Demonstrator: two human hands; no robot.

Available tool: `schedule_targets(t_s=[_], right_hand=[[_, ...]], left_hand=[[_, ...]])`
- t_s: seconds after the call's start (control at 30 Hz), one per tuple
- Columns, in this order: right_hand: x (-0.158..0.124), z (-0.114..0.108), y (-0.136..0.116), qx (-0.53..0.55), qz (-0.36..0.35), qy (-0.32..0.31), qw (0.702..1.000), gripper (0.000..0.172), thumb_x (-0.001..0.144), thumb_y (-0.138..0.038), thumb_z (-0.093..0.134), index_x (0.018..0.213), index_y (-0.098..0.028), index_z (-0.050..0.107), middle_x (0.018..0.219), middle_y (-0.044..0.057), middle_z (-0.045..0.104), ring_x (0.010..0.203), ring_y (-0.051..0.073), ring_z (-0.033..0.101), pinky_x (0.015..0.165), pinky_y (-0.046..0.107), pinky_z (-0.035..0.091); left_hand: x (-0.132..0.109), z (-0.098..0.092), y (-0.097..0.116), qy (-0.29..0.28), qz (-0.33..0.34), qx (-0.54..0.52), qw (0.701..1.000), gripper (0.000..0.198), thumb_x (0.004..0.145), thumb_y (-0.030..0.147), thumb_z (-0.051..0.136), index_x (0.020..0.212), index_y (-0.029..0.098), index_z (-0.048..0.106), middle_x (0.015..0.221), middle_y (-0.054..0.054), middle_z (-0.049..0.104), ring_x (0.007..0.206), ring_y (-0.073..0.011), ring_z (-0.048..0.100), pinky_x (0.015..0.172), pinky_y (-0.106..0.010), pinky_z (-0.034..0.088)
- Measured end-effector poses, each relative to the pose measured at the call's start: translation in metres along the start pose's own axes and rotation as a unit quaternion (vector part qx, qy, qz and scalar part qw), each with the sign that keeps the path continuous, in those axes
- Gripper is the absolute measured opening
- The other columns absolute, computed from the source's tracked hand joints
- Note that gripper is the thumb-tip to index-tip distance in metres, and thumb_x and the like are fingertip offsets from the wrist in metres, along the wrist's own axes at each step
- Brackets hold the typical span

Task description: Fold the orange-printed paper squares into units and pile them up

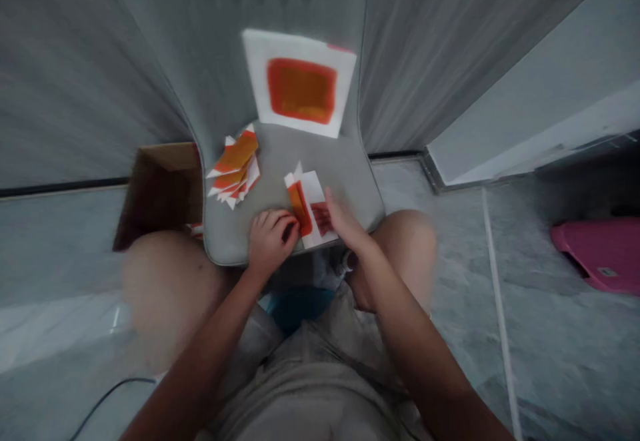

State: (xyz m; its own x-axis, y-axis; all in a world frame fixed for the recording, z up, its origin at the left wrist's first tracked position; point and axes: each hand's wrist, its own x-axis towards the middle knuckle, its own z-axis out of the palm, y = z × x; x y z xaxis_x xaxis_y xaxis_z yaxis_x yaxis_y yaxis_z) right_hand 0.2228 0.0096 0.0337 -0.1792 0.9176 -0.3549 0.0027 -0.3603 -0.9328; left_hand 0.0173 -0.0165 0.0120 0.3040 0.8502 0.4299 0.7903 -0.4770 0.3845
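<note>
I sit facing a grey padded chair [280, 161]. On its seat, both hands work a small white paper with red and orange printing [307, 204]. My left hand [270, 238] is curled, its fingertips pinching the paper's lower left edge. My right hand [343, 221] presses on the paper's right side, thumb up and fingers partly under the sheet. A fanned pile of several folded orange-and-white papers [235, 168] lies at the seat's left. A larger white sheet with an orange square [300, 84] leans against the chair back.
An open brown cardboard box [160, 191] stands on the floor left of the chair. A pink flat object [605, 251] lies on the tiled floor at the right. A dark cable [107, 394] runs along the floor at the lower left. My bare knees flank the chair.
</note>
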Motion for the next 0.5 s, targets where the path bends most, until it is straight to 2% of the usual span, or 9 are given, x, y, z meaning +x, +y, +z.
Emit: schedule_targets(t_s=[0.07,0.13,0.2,0.3,0.37,0.43,0.5], right_hand=[[-0.001,0.006,0.001,-0.001,-0.005,-0.015,1.000,0.092,0.097,-0.087,0.024,0.112,-0.016,0.080,0.089,0.014,0.079,0.073,0.021,0.073,0.056,0.029,0.052],[-0.005,0.011,0.001,-0.039,-0.039,-0.004,0.998,0.084,0.100,-0.082,0.028,0.111,-0.018,0.081,0.095,0.013,0.081,0.081,0.022,0.075,0.061,0.030,0.054],[-0.009,0.014,0.003,-0.108,-0.092,0.012,0.990,0.066,0.104,-0.071,0.041,0.109,-0.020,0.082,0.101,0.010,0.082,0.090,0.023,0.076,0.075,0.032,0.058],[-0.011,0.017,0.005,-0.217,-0.166,0.025,0.962,0.033,0.103,-0.047,0.060,0.112,-0.024,0.082,0.114,0.006,0.082,0.104,0.022,0.075,0.095,0.035,0.056],[-0.009,0.019,0.006,-0.270,-0.187,0.040,0.944,0.024,0.100,-0.038,0.067,0.114,-0.025,0.082,0.118,0.005,0.081,0.107,0.021,0.074,0.099,0.035,0.055],[-0.008,0.023,0.007,-0.311,-0.189,0.056,0.930,0.022,0.099,-0.036,0.069,0.113,-0.025,0.082,0.116,0.006,0.081,0.105,0.021,0.074,0.097,0.033,0.056],[-0.008,0.027,0.007,-0.352,-0.182,0.070,0.916,0.022,0.098,-0.035,0.071,0.113,-0.024,0.081,0.112,0.006,0.081,0.100,0.020,0.075,0.092,0.031,0.056]], left_hand=[[0.000,-0.001,-0.001,0.001,0.014,-0.009,1.000,0.016,0.100,0.032,0.061,0.103,0.022,0.073,0.113,-0.009,0.073,0.106,-0.0260,0.064,0.095,-0.043,0.048],[-0.001,0.000,-0.002,0.006,0.025,-0.014,1.000,0.016,0.099,0.033,0.063,0.102,0.021,0.074,0.113,-0.010,0.073,0.106,-0.0268,0.065,0.094,-0.043,0.049],[-0.002,0.000,-0.005,0.013,0.031,-0.024,0.999,0.017,0.099,0.034,0.064,0.101,0.021,0.074,0.113,-0.011,0.073,0.106,-0.0274,0.065,0.093,-0.044,0.050],[-0.004,0.002,-0.010,0.020,0.028,-0.059,0.998,0.014,0.096,0.028,0.063,0.094,0.021,0.075,0.107,-0.010,0.074,0.102,-0.0283,0.064,0.090,-0.044,0.052],[-0.005,0.002,-0.014,0.020,0.025,-0.088,0.996,0.016,0.094,0.026,0.061,0.085,0.022,0.074,0.101,-0.010,0.073,0.099,-0.0280,0.064,0.086,-0.042,0.053],[-0.007,0.000,-0.018,0.029,-0.014,-0.114,0.993,0.019,0.094,0.027,0.060,0.081,0.023,0.074,0.098,-0.008,0.073,0.097,-0.0266,0.065,0.084,-0.040,0.055],[-0.013,-0.004,-0.019,0.058,-0.078,-0.123,0.988,0.018,0.094,0.028,0.060,0.088,0.022,0.076,0.104,-0.008,0.073,0.099,-0.0264,0.067,0.087,-0.041,0.057]])
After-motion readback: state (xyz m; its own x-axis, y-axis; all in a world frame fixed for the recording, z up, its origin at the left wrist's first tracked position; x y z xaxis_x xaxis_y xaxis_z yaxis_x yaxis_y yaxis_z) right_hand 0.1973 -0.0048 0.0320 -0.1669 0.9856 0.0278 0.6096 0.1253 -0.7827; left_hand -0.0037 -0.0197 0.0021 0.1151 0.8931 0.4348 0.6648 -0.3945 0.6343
